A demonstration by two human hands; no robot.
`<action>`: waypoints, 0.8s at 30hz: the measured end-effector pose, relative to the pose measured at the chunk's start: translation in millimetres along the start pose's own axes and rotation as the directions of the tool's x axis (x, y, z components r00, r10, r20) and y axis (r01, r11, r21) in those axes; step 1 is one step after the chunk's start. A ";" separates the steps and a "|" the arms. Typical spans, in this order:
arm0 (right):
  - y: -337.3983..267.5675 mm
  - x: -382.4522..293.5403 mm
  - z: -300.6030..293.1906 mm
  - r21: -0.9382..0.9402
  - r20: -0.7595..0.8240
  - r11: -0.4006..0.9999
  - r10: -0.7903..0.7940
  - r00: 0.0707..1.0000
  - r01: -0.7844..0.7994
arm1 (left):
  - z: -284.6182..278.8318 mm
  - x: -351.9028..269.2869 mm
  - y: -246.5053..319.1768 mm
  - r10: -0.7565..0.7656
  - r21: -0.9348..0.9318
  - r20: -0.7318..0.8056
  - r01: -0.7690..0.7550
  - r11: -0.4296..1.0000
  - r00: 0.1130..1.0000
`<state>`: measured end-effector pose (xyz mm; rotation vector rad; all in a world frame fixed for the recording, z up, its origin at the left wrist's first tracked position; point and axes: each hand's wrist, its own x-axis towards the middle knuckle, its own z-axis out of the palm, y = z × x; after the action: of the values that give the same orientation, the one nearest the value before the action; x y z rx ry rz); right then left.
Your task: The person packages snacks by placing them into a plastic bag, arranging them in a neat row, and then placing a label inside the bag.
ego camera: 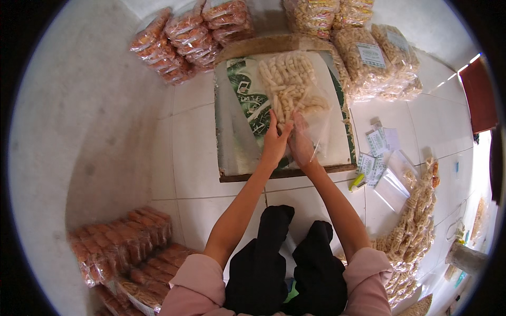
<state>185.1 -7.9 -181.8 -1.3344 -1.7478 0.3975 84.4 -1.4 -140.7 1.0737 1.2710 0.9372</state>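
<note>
A clear plastic bag (322,114) lies on a low board table, part filled with pale stick-shaped snacks (290,75). Its far part holds sticks in fairly even rows; nearer ones lie looser. My left hand (275,140) grips the near left side of the snack bundle, fingers along the sticks and thumb towards the middle. Clear film covers my right hand (302,140), which appears to be inside the bag, against the near sticks. The two hands almost meet at the bundle's near end, and parts of the fingers are hidden.
The table (237,158) has worn edges. On the floor at right lie printed labels (371,166), a yellow-green stapler (357,182), clear bags (395,181) and a long heap of snacks (411,221). Packed snack bags (367,55) and reddish packs (189,35) stand behind; more reddish packs (122,241) are left.
</note>
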 end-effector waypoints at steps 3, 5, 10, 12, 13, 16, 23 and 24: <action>4.5 1.4 1.2 -0.005 -0.063 1.000 -0.028 0.998 0.028 | 0.1 0.5 -8.3 0.081 0.115 0.020 -0.083 0.990 0.997; 0.7 -0.2 -0.3 -0.036 -0.088 0.998 -0.058 0.994 0.055 | -1.5 0.3 -14.9 0.155 0.116 0.028 -0.157 0.981 0.988; -6.9 -9.3 -12.9 -0.162 0.048 0.978 0.143 0.989 -0.133 | -2.6 -0.1 -7.6 0.116 -0.059 -0.017 -0.117 0.991 0.993; 0.1 -12.4 -11.7 -0.078 0.025 0.992 0.105 0.994 -0.103 | 5.3 8.7 -5.7 0.000 -0.127 -0.037 -0.005 0.992 0.999; -3.3 -11.4 -8.0 0.023 0.005 0.998 0.064 0.998 -0.064 | 4.6 15.5 -10.1 0.115 0.030 -0.175 -0.111 0.993 0.978; -8.6 -13.8 -13.4 0.109 -0.036 0.993 0.044 0.998 -0.040 | 4.4 19.7 -15.6 0.297 0.295 -0.278 -0.213 0.932 0.914; 3.8 -33.6 -24.5 0.040 -0.242 0.970 0.244 0.939 -0.242 | 4.9 20.7 -11.8 0.282 0.404 -0.266 -0.159 0.901 0.922; 3.3 -24.7 -22.8 0.237 -0.303 0.914 0.393 0.868 -0.331 | 5.3 19.6 -11.6 0.280 0.402 -0.262 -0.159 0.902 0.924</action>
<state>206.0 -34.3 -182.2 -1.5019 -1.1424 0.4828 91.0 13.9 -157.1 1.4332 1.6634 1.0971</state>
